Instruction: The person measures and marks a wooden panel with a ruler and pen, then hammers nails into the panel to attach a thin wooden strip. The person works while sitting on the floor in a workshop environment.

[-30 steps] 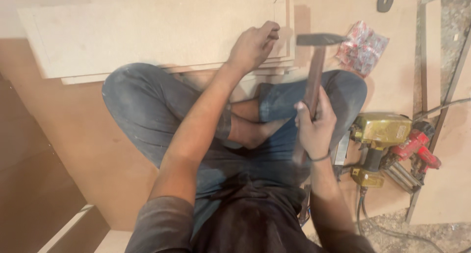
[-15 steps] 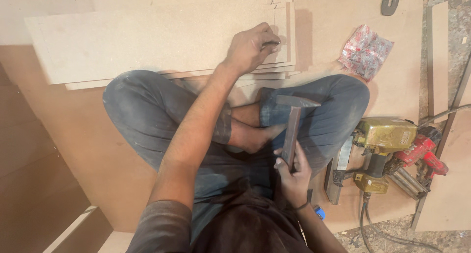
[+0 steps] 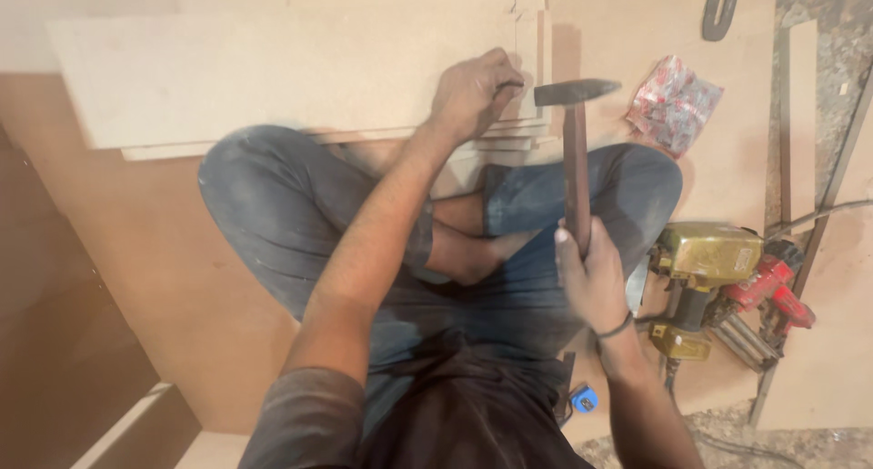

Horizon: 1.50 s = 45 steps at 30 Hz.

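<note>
Down on the floor, the person sits cross-legged in dusty jeans with a stack of pale boards (image 3: pixel 273 78) lying across the front of the knees. Left hand (image 3: pixel 473 94) rests on the near right corner of the stack, its fingers (image 3: pixel 506 72) narrowed into a pinch on something thin and dark — too small to tell what it is. Right hand (image 3: pixel 591 278) has its fingers wrapped tight round the lower end of a wooden-handled hammer (image 3: pixel 575 151); the hammer stands raised, its dark metal head just beside the left hand's fingertips and above the board edge. To the right of the knee lies a crumpled red-and-white packet (image 3: pixel 673 102). Near the right wrist sits a brass-coloured nail gun (image 3: pixel 705 269) beside a red tool (image 3: pixel 773 292) — both on the brown sheet flooring.
</note>
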### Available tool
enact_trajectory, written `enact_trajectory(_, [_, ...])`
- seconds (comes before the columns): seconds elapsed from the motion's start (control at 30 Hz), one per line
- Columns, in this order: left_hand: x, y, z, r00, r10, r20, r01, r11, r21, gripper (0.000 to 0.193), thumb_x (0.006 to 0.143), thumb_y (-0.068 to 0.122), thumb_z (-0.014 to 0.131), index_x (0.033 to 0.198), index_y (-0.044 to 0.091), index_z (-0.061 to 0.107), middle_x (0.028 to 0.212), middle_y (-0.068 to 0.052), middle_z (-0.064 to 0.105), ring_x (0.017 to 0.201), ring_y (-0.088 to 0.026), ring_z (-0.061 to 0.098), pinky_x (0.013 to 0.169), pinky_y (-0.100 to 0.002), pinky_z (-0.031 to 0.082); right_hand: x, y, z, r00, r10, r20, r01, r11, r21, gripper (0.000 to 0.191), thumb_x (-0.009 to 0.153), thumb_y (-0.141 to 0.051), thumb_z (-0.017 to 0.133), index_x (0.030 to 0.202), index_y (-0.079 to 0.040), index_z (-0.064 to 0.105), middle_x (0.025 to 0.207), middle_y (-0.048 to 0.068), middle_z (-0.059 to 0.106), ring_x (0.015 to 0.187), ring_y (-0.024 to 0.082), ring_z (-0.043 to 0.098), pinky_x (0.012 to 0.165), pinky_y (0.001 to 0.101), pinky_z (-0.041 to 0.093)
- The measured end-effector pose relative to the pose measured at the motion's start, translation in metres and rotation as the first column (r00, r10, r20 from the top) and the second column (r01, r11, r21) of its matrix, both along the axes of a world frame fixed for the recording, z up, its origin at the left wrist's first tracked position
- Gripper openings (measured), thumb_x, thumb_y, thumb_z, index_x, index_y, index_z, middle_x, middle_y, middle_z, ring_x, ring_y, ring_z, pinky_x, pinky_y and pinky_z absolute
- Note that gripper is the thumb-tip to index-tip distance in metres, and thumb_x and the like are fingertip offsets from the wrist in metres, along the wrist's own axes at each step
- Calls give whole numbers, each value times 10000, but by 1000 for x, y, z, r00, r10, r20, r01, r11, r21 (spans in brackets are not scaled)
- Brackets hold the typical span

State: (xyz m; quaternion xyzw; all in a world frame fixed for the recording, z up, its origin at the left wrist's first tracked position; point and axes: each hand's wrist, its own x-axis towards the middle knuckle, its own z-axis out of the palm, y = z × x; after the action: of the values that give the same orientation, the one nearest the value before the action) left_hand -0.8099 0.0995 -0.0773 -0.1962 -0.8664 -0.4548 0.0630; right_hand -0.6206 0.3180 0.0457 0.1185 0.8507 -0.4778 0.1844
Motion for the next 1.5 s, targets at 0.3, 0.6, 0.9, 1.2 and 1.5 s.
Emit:
enact_trajectory(0.3, [1,4,-5,998,58,-36,-58,998,-17,53,888,152,723,917,139,766,928,-24,657,875,-274,681,755,-421,536,-22,-16,-8,972,158,-176,-91,937,337,234,1058,-223,600,1080,6,557,768,229,652,766,457,672,638,504,498])
enact_trajectory(0.6, [1,1,1,999,34,-22,-34,999,0,34,903,145,717,901,127,746,917,-37,654,891,-280,676,754,-416,536,-26,-18,2,972,169,-165,-89,908,408,239,1045,-199,610,1113,17,533,753,278,632,762,514,642,635,566,485])
enact_trajectory(0.9, [3,0,1,1000,15,-28,-15,1000,-14,64,878,137,722,932,155,752,937,-29,660,915,-280,676,764,-415,543,-23,-19,-1,969,185,-161,-104,903,416,242,1055,-196,613,1112,14,507,779,295,634,776,529,630,638,593,471])
enact_trajectory(1.2, [6,0,3,1000,16,-8,-16,1000,-6,62,884,133,730,937,150,755,941,-35,667,938,-284,669,771,-422,539,-17,-18,-2,972,179,-151,-104,907,407,247,1054,-201,603,1116,21,514,798,305,644,799,529,631,667,600,474])
enact_trajectory(1.5, [3,-13,8,996,-85,-17,85,995,-44,131,884,148,748,1013,120,753,1016,-56,659,959,-287,666,824,-397,542,8,-8,7,974,55,-221,9,961,277,223,1024,-201,609,1128,-5,588,739,192,652,701,387,683,652,463,523])
